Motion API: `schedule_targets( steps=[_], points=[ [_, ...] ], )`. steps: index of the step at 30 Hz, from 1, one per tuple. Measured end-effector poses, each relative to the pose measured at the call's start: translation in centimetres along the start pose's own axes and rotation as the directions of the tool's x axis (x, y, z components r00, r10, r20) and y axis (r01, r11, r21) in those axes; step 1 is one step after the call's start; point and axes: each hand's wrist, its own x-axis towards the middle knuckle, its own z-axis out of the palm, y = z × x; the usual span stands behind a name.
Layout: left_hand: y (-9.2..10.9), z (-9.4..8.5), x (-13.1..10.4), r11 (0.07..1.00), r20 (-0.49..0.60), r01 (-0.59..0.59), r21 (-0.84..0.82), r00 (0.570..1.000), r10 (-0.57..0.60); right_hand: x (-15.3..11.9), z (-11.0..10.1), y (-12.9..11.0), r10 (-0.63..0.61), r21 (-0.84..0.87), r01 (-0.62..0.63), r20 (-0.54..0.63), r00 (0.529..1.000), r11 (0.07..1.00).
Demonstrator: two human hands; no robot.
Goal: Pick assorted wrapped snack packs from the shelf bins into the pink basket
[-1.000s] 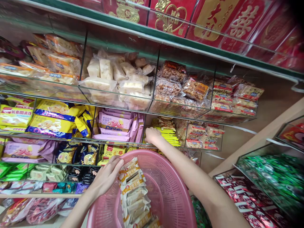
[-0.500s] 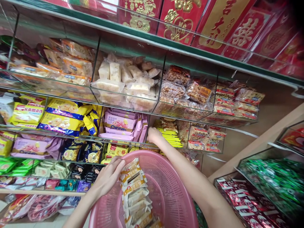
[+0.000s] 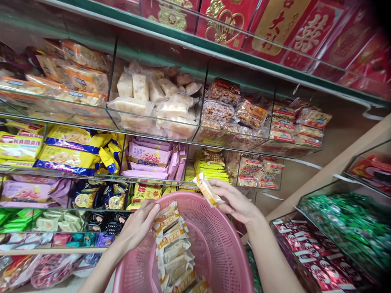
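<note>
My left hand (image 3: 138, 223) is closed over the left rim of a pink plastic basket (image 3: 233, 248), its thumb side toward the basket's inside. In the basket lies a row of several snack bars (image 3: 174, 254) in white and gold wrappers. My right hand (image 3: 237, 200) pinches one wrapped snack bar (image 3: 207, 190) of the same look, held tilted above the far right rim. Just behind it, a shelf bin holds yellow-wrapped snacks (image 3: 210, 167).
Clear-fronted shelf bins hold white wrapped snacks (image 3: 160, 95), nut bars (image 3: 222, 110) and purple biscuit packs (image 3: 149, 156). Red gift envelopes (image 3: 222, 22) line the shelf above. At right, slanted bins contain green sweets (image 3: 339, 215) and red-and-white packets (image 3: 317, 252).
My right hand has drawn back from the shelf bin toward the basket, and a wrapped snack bar now shows in its fingers. My left hand stays on the rim.
</note>
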Motion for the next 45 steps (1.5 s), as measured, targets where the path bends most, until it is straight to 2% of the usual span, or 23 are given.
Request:
schedule_targets(
  steps=[3, 6, 12, 18, 21, 24, 27, 29, 31, 34, 37, 40, 42, 45],
  points=[
    [0.4, 0.1, 0.2, 0.999, 0.032, -0.028, -0.015, 0.999, 0.029, -1.2, 0.1, 2.2, 0.022, 0.221, -0.037, 0.07, 0.997, 0.974],
    [0.6, 0.1, 0.4, 0.999, 0.06, -0.044, -0.016, 0.997, 0.045, -1.6, 0.2, 3.5, 0.037, 0.329, -0.071, 0.11, 0.993, 0.942],
    [0.7, 0.4, 0.6, 0.997, 0.07, -0.076, 0.021, 0.995, 0.074, -2.9, 0.5, 5.1, 0.085, 0.41, -0.108, 0.074, 0.994, 0.906],
    [0.8, 0.8, 0.7, 0.992, 0.059, -0.095, 0.081, 0.994, 0.09, -5.9, 0.4, 8.3, 0.071, 0.497, -0.089, 0.053, 0.996, 0.863],
    [0.8, 0.9, 0.9, 0.991, 0.065, -0.101, 0.089, 0.993, 0.095, -7.6, 0.3, 9.2, 0.115, 0.38, -0.139, 0.085, 0.99, 0.915],
    [0.6, 1.1, 1.0, 0.987, 0.054, -0.137, 0.081, 0.99, 0.133, -9.2, 0.4, 9.4, 0.175, 0.11, -0.192, 0.149, 0.973, 0.975],
    [0.3, 1.3, 1.1, 0.98, 0.044, -0.181, 0.077, 0.983, 0.178, -10.3, 0.9, 9.7, 0.23, -0.138, -0.202, 0.242, 0.943, 0.97],
    [0.1, 1.4, 1.1, 0.981, 0.046, -0.177, 0.083, 0.984, 0.173, -10.7, 1.5, 9.9, 0.265, -0.218, -0.205, 0.296, 0.918, 0.954],
    [-0.2, 1.6, 1.0, 0.984, 0.048, -0.157, 0.09, 0.987, 0.153, -10.8, 2.1, 10.2, 0.298, -0.245, -0.226, 0.319, 0.899, 0.943],
    [-0.6, 1.9, 1.0, 0.986, 0.058, -0.144, 0.09, 0.989, 0.139, -10.5, 3.0, 10.7, 0.352, -0.273, -0.277, 0.282, 0.893, 0.921],
    [-1.0, 2.2, 0.9, 0.985, 0.07, -0.145, 0.095, 0.988, 0.139, -10.1, 3.7, 11.8, 0.396, -0.174, -0.358, 0.306, 0.866, 0.917],
    [-1.3, 2.4, 0.8, 0.986, 0.076, -0.13, 0.105, 0.99, 0.122, -10.1, 3.9, 13.3, 0.391, -0.09, -0.384, 0.35, 0.852, 0.919],
    [-1.3, 2.6, 0.6, 0.987, 0.085, -0.117, 0.107, 0.99, 0.108, -10.3, 3.7, 13.9, 0.425, -0.17, -0.39, 0.307, 0.852, 0.905],
    [-1.0, 2.9, 0.4, 0.987, 0.102, -0.112, 0.115, 0.99, 0.101, -10.7, 3.3, 13.4, 0.465, -0.321, -0.397, 0.173, 0.868, 0.86]
  ],
)
